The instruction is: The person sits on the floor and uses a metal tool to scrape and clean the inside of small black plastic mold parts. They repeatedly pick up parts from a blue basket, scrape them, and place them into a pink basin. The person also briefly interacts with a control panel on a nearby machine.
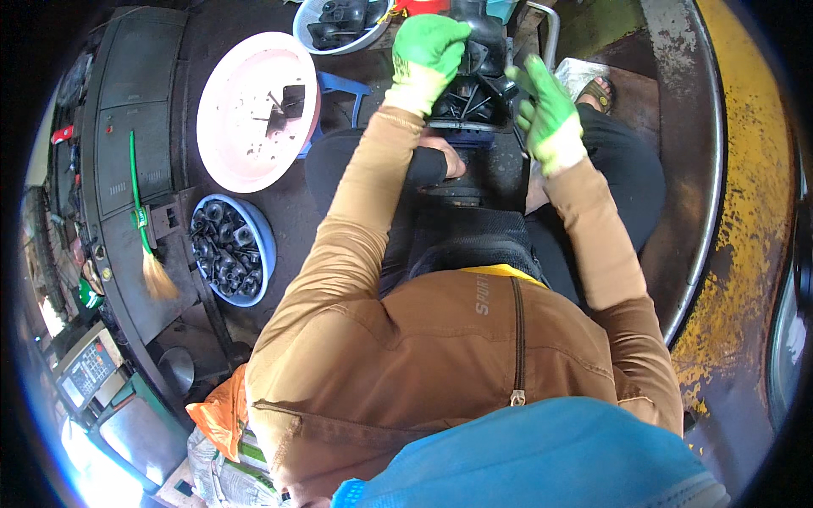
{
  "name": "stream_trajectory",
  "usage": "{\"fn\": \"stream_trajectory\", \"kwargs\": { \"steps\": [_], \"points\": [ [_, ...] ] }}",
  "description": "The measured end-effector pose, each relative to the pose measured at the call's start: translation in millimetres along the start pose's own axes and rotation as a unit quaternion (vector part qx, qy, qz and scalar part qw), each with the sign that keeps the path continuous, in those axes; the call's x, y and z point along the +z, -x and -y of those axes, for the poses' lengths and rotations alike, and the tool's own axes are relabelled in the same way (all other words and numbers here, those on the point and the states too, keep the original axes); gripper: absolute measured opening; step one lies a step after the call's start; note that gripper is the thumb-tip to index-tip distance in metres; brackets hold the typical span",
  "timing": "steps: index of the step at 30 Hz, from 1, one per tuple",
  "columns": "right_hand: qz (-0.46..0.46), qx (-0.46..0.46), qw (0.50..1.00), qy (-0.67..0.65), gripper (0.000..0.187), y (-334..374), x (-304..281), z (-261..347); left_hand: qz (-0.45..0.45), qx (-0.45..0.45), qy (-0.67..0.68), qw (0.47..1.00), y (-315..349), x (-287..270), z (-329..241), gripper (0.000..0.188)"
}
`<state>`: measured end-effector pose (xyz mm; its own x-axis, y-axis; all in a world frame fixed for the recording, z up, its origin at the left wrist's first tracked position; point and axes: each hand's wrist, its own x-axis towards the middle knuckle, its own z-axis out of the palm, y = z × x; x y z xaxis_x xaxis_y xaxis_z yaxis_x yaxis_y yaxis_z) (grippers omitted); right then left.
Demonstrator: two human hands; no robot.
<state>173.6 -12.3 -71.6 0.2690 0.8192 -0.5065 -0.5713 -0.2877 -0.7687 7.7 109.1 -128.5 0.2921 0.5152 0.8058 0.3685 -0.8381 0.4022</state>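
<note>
Both hands in green gloves, working over a crate of black plastic parts that sits in front of the knees. Left hand is curled tight, fingers closed around a black part at the crate's far edge; the glove hides most of the grip. Right hand is at the crate's right edge, fingers loosely bent with the index sticking up; cannot tell if it holds anything, nothing visible in it. Brown sleeves run up from the lower edge to both gloves. On the dark floor to the left: a pink basin, nearly bare with a few black bits near its right rim; a blue bowl just below it, packed with black round parts; a white bowl with more black parts at the top edge. Green-handled brush lies on the dark machine cover at far left. Yellow-painted worn floor along the right edge.
</note>
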Motion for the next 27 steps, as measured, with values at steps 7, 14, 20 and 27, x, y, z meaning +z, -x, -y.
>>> {"fn": "stream_trajectory", "kwargs": {
  "steps": [7,14,20,27],
  "points": [
    [-0.016,-0.005,0.999,-0.049,0.010,-37,29,-23,0.046,-0.092,0.133,0.986,23,-21,-41,0.045],
    [0.085,-0.071,0.965,0.236,0.032,-34,4,-51,0.053,-0.199,0.135,0.969,38,-17,-14,0.058],
    [0.053,-0.301,0.843,0.442,0.035,0,-25,-73,0.112,-0.316,0.007,0.942,59,-8,21,0.043],
    [0.037,-0.216,0.754,0.619,0.037,21,-14,-80,0.124,-0.317,-0.061,0.938,82,7,20,0.044]
  ]
}}
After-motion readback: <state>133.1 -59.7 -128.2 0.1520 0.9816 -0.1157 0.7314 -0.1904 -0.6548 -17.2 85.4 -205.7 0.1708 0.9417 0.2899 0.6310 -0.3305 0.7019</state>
